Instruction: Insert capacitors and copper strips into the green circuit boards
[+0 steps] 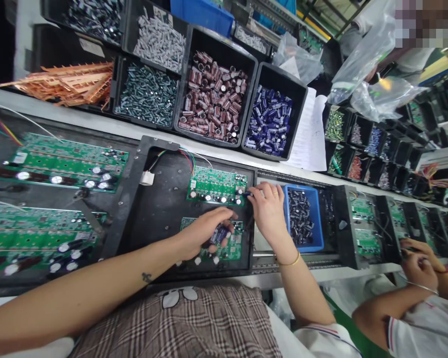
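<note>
Over the lower green circuit board [236,244], my left hand [209,229] is curled around several dark blue capacitors [219,234], which show between its fingers. My right hand [268,205] is at the right end of the upper green circuit board [216,185], its fingertips pinched on a small dark blue capacitor [249,194] beside the board's edge. Silvery round capacitor tops stand along the near edge of the upper board. Both boards lie in a black tray [153,209], and my left hand hides part of the lower one.
Beyond the tray stand black bins of brown capacitors [216,99], blue capacitors [271,119] and green parts [145,94]. A blue box [317,219] of dark parts is right of my right hand. Larger boards [70,166] lie left. A co-worker's hands [420,263] are at far right.
</note>
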Motion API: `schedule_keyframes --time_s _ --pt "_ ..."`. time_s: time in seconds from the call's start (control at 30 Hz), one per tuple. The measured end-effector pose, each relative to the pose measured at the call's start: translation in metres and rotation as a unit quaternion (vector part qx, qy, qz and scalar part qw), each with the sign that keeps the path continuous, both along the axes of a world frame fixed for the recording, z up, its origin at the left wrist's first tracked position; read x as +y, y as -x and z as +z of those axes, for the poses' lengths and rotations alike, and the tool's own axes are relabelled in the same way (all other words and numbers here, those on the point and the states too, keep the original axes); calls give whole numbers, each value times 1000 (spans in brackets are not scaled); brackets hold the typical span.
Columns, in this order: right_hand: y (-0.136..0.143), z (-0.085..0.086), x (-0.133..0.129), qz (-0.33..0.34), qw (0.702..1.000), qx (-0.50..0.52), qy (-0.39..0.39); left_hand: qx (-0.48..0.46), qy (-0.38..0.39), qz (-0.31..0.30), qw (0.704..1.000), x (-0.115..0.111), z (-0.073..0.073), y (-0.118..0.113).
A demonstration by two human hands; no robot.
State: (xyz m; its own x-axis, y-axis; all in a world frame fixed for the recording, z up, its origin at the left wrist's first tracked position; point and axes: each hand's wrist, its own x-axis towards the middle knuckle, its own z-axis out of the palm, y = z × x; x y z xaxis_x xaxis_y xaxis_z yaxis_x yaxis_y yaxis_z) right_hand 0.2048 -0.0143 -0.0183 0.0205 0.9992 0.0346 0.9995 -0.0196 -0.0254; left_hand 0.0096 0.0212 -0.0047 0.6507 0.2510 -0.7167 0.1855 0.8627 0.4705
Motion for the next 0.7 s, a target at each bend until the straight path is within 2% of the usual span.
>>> schedule_keyframes --time_s 0.1,0.23,0.7 --pt "-2 1 1 13 1000 -6 7 -22 40 19 999 0 -1 2" --pt "-3 4 1 25 1000 2 16 -48 54 35 997 -1 -2 3" --pt "-2 -1 -2 30 999 18 4 -34 77 76 994 -1 -2 2"
